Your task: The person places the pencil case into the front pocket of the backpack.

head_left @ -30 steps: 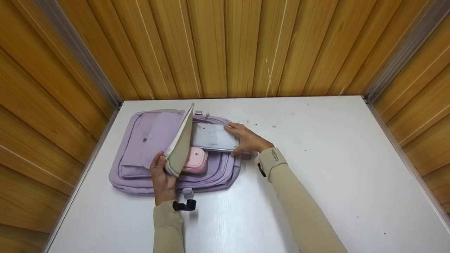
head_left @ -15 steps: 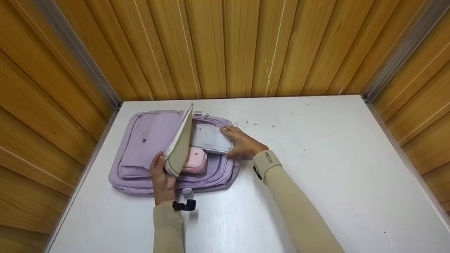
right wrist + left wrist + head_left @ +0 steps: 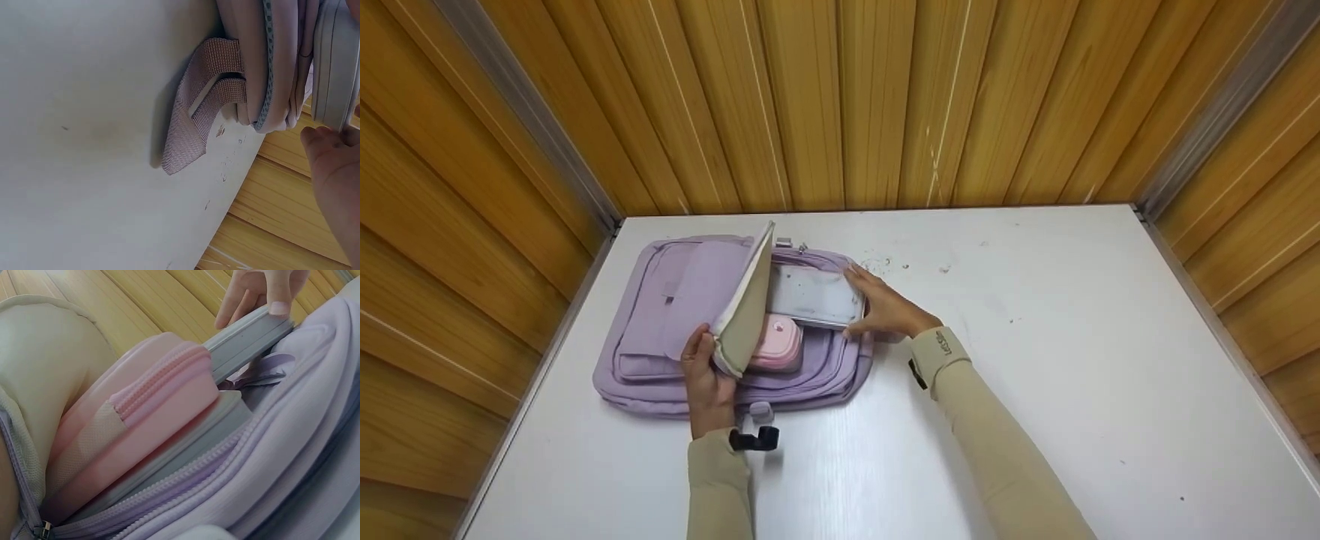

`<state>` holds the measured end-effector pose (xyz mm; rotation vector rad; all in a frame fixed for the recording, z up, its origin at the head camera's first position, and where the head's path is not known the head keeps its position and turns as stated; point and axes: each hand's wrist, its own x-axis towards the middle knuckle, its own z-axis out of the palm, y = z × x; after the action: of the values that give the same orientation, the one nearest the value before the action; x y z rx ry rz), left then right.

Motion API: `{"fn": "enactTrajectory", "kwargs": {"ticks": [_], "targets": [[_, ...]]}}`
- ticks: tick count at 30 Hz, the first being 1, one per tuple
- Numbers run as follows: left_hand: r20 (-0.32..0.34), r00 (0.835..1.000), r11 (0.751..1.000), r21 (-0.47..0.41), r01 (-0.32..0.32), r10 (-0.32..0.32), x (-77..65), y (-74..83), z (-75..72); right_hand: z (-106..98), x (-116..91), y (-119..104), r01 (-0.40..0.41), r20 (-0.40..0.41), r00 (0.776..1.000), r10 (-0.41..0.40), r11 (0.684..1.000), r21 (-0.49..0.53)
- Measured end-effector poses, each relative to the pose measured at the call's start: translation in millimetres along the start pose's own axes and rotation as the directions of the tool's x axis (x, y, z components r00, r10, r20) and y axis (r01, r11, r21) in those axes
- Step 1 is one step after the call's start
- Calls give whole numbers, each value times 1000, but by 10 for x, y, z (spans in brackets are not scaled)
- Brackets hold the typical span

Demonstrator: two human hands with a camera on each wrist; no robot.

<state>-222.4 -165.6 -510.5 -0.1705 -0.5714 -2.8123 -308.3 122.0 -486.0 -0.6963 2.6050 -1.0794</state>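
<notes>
A lilac backpack (image 3: 682, 300) lies on the white table with its compartment unzipped. My left hand (image 3: 709, 379) pinches the edge of its front flap (image 3: 744, 322), holding it raised so the cream lining shows. My right hand (image 3: 889, 307) grips the right end of a flat pale grey box (image 3: 817, 296), thumb at the near corner and fingers at the far one. The box's left part is hidden behind the flap. Beside it sits a small pink zippered case (image 3: 778, 341). In the left wrist view, this pink case (image 3: 140, 394) lies over another grey flat item (image 3: 197, 444).
The white table (image 3: 1035, 375) extends to the right of the bag. Wood-look panel walls (image 3: 877, 105) stand behind it and at both sides. A webbing loop (image 3: 191, 112) sticks out from the bag's end, and a zip pull (image 3: 44, 530) hangs at the opening.
The grey box has shifted slightly left and toward the near side, deeper under the flap. My right hand has moved slightly with it, its fingers now at the box's end. My left hand stays put.
</notes>
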Motion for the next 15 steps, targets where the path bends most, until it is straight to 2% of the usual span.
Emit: {"fn": "enactTrajectory", "kwargs": {"ticks": [5, 8, 15], "targets": [[15, 1000, 1000, 18, -6, 6, 11, -6, -16, 8, -73, 61, -43, -60, 997, 46, 997, 59], [9, 1000, 1000, 4, -2, 2, 13, -4, -22, 27, -121, 84, -60, -105, 992, 74, 990, 130], [-68, 997, 999, 25, 29, -27, -17, 8, 0, 115, -158, 147, -55, -174, 977, 123, 936, 348]]}}
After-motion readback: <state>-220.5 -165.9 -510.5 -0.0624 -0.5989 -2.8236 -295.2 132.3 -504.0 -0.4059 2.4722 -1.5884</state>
